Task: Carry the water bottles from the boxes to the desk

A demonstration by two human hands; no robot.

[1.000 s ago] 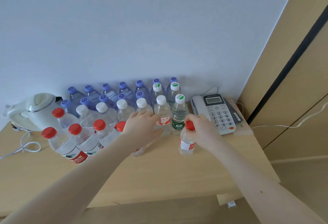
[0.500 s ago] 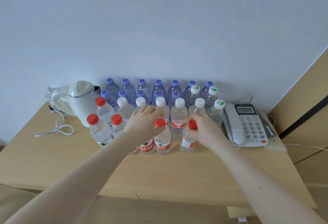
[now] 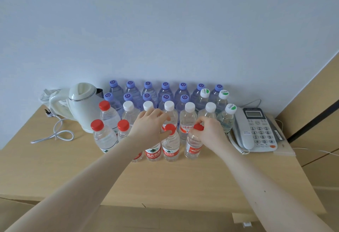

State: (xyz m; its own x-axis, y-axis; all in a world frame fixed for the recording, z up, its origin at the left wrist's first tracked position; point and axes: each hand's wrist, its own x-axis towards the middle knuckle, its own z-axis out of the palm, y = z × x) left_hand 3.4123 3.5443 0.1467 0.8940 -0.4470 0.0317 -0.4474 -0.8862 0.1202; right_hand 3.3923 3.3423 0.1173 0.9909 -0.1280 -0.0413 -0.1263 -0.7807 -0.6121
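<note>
Right hand has its grip closed around the neck of a red-capped bottle standing on the counter. Left hand rests curled over two more red-capped bottles. Visible caps: twelve purple, five white, three green-and-white, six red. Clear plastic, red labels, beside a kettle and telephone

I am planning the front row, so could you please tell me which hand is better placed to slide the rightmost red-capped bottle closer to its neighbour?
The right hand, probably: it already wraps the neck of the rightmost red-capped clear plastic bottle, while the left hand rests on bottles further left.
</note>
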